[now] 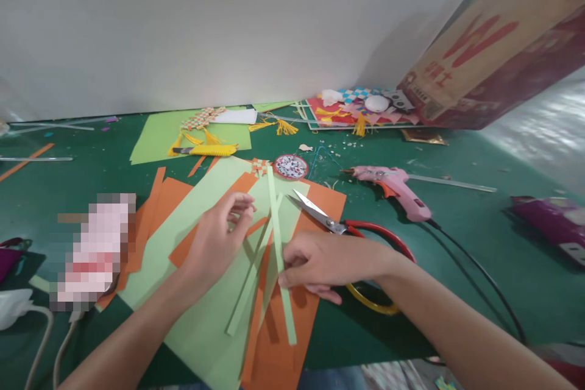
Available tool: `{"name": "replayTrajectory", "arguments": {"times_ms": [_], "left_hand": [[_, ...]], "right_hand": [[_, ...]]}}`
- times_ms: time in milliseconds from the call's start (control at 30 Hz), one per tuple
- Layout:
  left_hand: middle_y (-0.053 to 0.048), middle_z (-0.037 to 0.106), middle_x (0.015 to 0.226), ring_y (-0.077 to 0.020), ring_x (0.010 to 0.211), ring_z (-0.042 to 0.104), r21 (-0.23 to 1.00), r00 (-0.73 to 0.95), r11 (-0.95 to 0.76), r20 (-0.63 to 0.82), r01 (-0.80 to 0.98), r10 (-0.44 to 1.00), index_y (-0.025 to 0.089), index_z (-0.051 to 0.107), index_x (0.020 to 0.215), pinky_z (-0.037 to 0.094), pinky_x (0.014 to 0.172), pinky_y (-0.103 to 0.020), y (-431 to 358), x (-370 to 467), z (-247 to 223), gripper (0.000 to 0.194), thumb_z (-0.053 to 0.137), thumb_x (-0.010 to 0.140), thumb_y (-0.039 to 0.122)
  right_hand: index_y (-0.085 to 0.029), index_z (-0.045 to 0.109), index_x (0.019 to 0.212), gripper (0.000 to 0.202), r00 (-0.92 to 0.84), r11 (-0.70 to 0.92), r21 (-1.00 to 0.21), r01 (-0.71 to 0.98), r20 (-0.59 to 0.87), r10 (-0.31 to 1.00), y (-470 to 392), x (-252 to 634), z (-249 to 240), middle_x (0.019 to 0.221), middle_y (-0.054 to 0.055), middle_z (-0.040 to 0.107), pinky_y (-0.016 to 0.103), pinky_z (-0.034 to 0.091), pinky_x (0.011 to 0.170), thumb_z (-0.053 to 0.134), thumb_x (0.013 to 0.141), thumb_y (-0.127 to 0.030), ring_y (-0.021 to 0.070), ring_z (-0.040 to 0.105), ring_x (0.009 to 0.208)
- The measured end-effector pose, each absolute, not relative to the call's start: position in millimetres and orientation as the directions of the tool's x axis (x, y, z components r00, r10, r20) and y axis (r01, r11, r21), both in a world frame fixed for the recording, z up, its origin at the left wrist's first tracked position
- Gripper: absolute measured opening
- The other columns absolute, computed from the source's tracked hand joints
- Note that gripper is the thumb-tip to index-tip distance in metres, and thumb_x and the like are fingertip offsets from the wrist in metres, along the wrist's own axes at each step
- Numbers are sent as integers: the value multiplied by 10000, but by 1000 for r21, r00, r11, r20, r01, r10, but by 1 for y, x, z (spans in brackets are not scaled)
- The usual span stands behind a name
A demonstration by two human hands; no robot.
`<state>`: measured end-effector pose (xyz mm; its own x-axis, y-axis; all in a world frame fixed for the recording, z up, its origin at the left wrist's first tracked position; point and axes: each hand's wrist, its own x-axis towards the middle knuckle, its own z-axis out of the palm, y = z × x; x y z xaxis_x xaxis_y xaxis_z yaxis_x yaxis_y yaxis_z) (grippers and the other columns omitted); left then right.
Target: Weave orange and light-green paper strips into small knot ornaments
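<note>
My right hand (315, 259) is closed, with thumb and forefinger pinching a long light green paper strip (276, 225). The strip's far end lies by a small orange and green woven paper piece (260, 166). A second green strip (249, 289) and an orange strip (256, 311) lie beneath, on green and orange paper sheets (205, 329). My left hand (223, 231) hovers over the sheets, its fingers loosely curled and nothing visible in them. Scissors (336, 224) with red and yellow handles lie blades apart, partly behind my right hand and wrist.
A pink glue gun (397, 186) with a cord lies at right. Behind the sheets are a round dish of small bits (291, 166), a yellow cutter (212, 150) and tasselled paper crafts (205, 119). A paper bag (484, 55) leans at back right; a blurred pink object (95, 250) lies at left.
</note>
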<state>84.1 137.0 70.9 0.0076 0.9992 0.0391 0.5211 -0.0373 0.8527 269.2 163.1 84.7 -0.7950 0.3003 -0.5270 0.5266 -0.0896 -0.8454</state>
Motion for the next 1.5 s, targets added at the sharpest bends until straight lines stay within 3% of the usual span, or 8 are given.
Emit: {"name": "replayTrajectory", "arguments": {"times_ms": [267,400,533,767,933,1167,1367,1500], "left_hand": [[-42,679,936,-193,765,649,582,117,-141,79,801,990,200,525,938,500,670,-324,133,84,71,128,419,879,242],[-33,673,923,-191,767,648,589,147,-143,41,796,988,199,521,945,502,681,-323,133,83,70,132,432,889,279],[-37,665,966,-204,845,647,589,171,-133,-10,797,985,208,519,966,504,717,-336,133,83,70,116,451,889,261],[-27,652,1019,-182,851,648,652,209,-155,-6,742,978,223,528,1003,518,749,-321,133,83,69,134,439,902,231],[-48,630,1070,-179,955,622,724,185,-174,65,668,981,213,529,1006,521,812,-314,134,79,68,159,395,929,248],[-59,637,1044,-252,913,634,521,120,-122,39,845,992,217,535,1062,529,734,-387,131,82,69,276,539,856,399],[-88,591,1180,-254,1077,580,457,257,-243,32,856,966,206,509,1121,522,819,-387,127,85,67,307,489,830,109],[-79,610,1116,-231,1031,596,454,322,-314,63,834,945,204,538,1060,523,829,-370,125,85,68,286,397,857,62]], "right_hand": [[-167,514,551,365,-774,-11,-820,572,-545,323,158,268,86,302,-85,361,174,365,465,405,884,-272,55,390,297],[-174,529,593,378,-624,113,-750,652,-446,641,161,263,83,374,-58,398,211,306,455,388,903,-336,81,406,359],[-180,609,710,222,-389,260,-493,830,-177,904,166,258,74,536,-11,512,237,244,487,463,869,-229,121,456,510],[-237,682,993,318,-542,397,-553,733,-122,831,165,256,67,937,37,707,258,402,662,427,845,-118,184,631,833],[-245,596,1217,470,-578,438,-537,721,-117,807,165,257,69,977,44,714,264,422,675,375,838,-77,182,642,822],[-242,670,1043,304,-485,389,-457,800,-112,867,165,253,72,871,36,722,259,401,641,424,878,-173,188,652,785],[-199,668,951,290,-594,508,-422,751,-94,799,166,250,69,864,43,717,250,343,604,409,862,-105,167,638,762],[-182,657,938,280,-651,585,-359,727,-87,754,167,250,65,775,44,703,262,319,572,388,891,-119,163,626,682]]}}
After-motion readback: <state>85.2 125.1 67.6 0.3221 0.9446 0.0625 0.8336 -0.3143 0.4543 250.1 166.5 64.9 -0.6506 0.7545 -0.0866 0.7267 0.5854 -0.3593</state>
